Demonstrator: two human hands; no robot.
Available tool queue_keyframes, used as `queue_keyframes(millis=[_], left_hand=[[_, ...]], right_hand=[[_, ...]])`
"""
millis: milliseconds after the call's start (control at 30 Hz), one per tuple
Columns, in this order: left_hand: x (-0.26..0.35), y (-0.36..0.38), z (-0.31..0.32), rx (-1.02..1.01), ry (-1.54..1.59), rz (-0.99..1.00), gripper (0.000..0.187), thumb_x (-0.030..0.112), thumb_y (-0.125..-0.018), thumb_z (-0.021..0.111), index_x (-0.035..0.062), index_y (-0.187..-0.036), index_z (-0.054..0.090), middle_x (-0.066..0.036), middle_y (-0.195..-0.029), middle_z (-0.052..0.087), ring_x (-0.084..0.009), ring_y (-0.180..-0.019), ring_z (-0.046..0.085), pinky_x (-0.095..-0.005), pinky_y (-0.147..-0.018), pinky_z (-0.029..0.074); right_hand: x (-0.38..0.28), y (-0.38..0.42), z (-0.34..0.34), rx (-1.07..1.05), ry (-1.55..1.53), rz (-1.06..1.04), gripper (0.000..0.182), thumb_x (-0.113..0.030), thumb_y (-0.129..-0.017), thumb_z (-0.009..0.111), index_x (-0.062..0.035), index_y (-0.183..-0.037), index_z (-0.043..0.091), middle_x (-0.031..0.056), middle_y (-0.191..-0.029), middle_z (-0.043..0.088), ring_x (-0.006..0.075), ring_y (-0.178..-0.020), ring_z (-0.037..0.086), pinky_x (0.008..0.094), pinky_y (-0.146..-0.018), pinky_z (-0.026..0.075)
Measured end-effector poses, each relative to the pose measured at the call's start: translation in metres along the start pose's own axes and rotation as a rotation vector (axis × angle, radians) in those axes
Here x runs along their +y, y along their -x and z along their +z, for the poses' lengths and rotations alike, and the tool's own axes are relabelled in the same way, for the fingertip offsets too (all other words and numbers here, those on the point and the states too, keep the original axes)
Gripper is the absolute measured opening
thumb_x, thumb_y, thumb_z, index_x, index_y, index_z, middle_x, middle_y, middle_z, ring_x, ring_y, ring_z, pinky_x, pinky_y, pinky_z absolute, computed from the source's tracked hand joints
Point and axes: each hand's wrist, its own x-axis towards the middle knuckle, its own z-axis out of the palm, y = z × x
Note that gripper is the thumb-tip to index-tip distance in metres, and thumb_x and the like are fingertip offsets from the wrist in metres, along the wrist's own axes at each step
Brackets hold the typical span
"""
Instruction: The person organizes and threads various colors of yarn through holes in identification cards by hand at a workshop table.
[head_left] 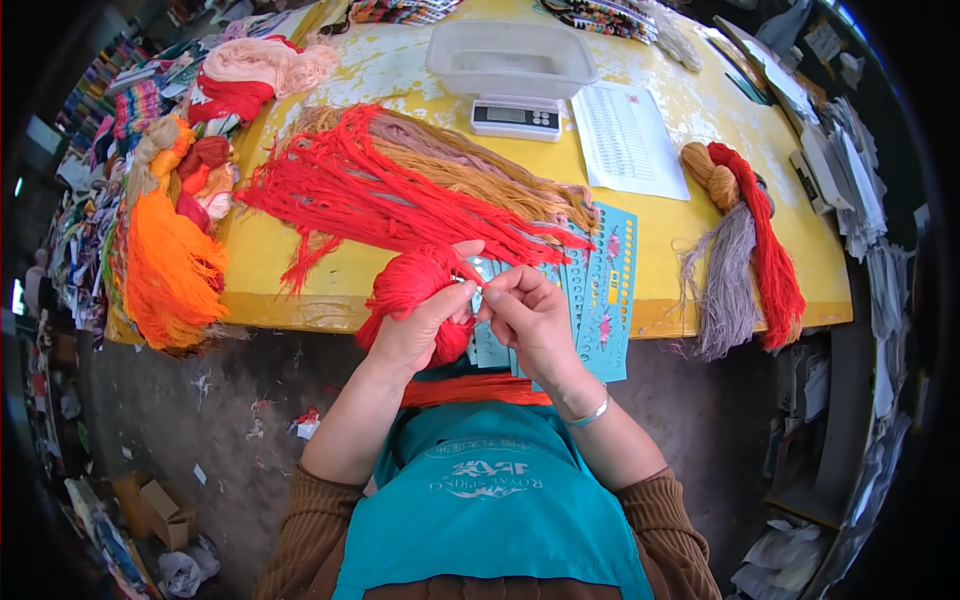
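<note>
My left hand (425,320) is wrapped round a thick bundle of red thread (412,282), held just over the front edge of the table. My right hand (528,312) pinches close beside it, thumb and forefinger together on a strand from that bundle. Part of a teal punched card shows between the two hands. Below and to the right lie several teal thread cards (606,290) with rows of holes and pink flower prints, reaching past the table edge. Just beyond my hands, loose red strands (370,190) spread over tan and mauve thread (450,165).
A digital scale (516,118) stands at the back under a clear plastic tub (510,62), beside a printed sheet (628,138). Orange skeins (170,260) hang over the left edge, grey and red skeins (728,270) over the right. Shelves of papers (850,170) line the right side.
</note>
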Motion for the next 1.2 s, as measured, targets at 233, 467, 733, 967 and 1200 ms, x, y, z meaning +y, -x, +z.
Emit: queue_keyframes(millis=[233,467,733,967,1200], left_hand=[[-0.0008,0.0,0.0003,0.011,-0.021,0.0,0.047,0.001,-0.089,0.059,0.0012,-0.135,0.047,0.0,-0.089,0.057,-0.0047,-0.07,0.049,-0.0208,-0.063,0.043],[0.0002,-0.0004,0.0019,-0.002,-0.027,0.009,0.047,0.001,-0.089,0.058,0.0014,-0.135,0.048,0.0,-0.09,0.058,-0.0049,-0.071,0.05,-0.0209,-0.064,0.043],[-0.0012,-0.0004,0.0021,0.012,-0.081,0.019,0.046,0.001,-0.089,0.059,0.003,-0.134,0.05,0.001,-0.089,0.058,-0.0039,-0.07,0.05,-0.0195,-0.063,0.043],[-0.0029,0.0017,0.0007,0.024,-0.328,0.096,0.041,0.002,-0.09,0.057,0.0018,-0.131,0.052,-0.004,-0.111,0.06,-0.0066,-0.095,0.055,-0.0227,-0.083,0.045],[-0.0029,0.0041,0.0033,0.056,-0.422,0.122,0.033,0.004,-0.091,0.056,0.0002,-0.124,0.056,-0.007,-0.118,0.061,-0.0095,-0.102,0.056,-0.0255,-0.089,0.045]], right_hand=[[0.0007,-0.0003,-0.0001,-0.007,-0.009,-0.012,0.004,-0.006,-0.093,0.059,-0.0051,-0.09,0.057,0.0036,-0.071,0.063,0.0043,-0.047,0.044,0.0181,-0.041,0.029],[0.0023,-0.0019,-0.0023,-0.018,-0.082,0.0,0.004,-0.006,-0.094,0.056,-0.0064,-0.09,0.056,0.0045,-0.071,0.063,0.0058,-0.046,0.046,0.0181,-0.04,0.03],[0.0003,-0.0019,-0.0024,-0.018,-0.111,0.035,0.003,-0.007,-0.093,0.056,-0.0067,-0.091,0.056,0.0048,-0.071,0.062,0.0065,-0.047,0.046,0.0183,-0.041,0.03],[-0.0011,-0.0038,-0.0016,0.015,-0.005,0.065,0.007,-0.008,-0.091,0.061,-0.0053,-0.091,0.054,-0.0022,-0.07,0.056,0.0024,-0.051,0.042,0.0182,-0.044,0.029],[0.0064,-0.0061,-0.0027,0.093,0.144,-0.067,0.007,-0.007,-0.09,0.062,-0.0062,-0.088,0.055,-0.0028,-0.071,0.055,0.0018,-0.053,0.042,0.0188,-0.044,0.029]])
